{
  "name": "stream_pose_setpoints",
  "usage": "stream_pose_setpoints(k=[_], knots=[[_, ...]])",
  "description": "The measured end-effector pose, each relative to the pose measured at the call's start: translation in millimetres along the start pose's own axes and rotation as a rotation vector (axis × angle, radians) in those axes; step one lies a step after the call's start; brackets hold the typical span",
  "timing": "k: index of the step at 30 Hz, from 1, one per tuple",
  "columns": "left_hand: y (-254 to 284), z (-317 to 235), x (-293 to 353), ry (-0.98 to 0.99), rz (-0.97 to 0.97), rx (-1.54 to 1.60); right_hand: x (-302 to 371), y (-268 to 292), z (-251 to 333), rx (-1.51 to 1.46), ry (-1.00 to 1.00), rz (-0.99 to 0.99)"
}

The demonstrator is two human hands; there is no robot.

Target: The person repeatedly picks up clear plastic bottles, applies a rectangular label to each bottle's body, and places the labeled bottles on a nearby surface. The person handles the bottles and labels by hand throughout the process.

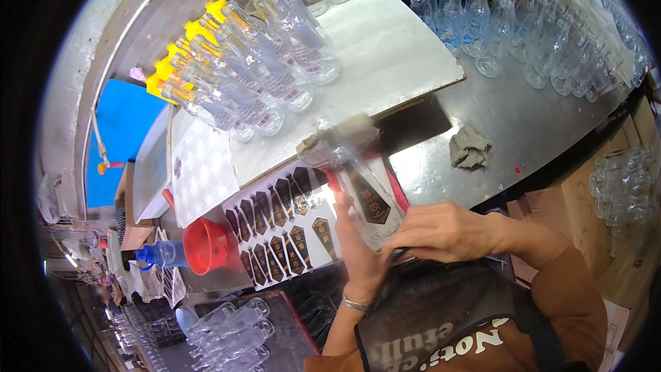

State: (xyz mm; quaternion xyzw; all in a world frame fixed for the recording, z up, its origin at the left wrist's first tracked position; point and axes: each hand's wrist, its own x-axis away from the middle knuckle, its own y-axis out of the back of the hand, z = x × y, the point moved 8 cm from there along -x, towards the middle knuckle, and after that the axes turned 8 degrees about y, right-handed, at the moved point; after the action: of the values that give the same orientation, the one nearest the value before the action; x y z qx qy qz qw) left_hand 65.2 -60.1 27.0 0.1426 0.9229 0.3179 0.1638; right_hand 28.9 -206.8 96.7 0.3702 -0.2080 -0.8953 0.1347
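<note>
We hold a clear glass bottle [358, 179] tilted, its neck pointing far and left, its base near us. A dark, tie-shaped label with a gold mark [368, 203] sits on its upper face. The bottle looks empty and is raised above the sheet of spare dark labels [279, 234], which lies flat on the worktop [523, 124] at near left.
</note>
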Motion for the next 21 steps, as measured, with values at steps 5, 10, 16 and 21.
stream_pose_setpoints(k=[5,10,16,21], knots=[[-7,12,-2,0.080,0.058,0.477,52,-7,-101,-0.679,-0.746,-0.242],[5,6,-4,0.019,0.012,0.405,35,-26,-79,-0.484,-0.766,-0.112],[10,11,9,-0.092,0.035,-0.001,12,-15,-35,0.292,-0.515,0.046],[90,62,-49,-0.068,-0.093,-0.114,27,3,-52,0.252,-0.622,-0.065]])
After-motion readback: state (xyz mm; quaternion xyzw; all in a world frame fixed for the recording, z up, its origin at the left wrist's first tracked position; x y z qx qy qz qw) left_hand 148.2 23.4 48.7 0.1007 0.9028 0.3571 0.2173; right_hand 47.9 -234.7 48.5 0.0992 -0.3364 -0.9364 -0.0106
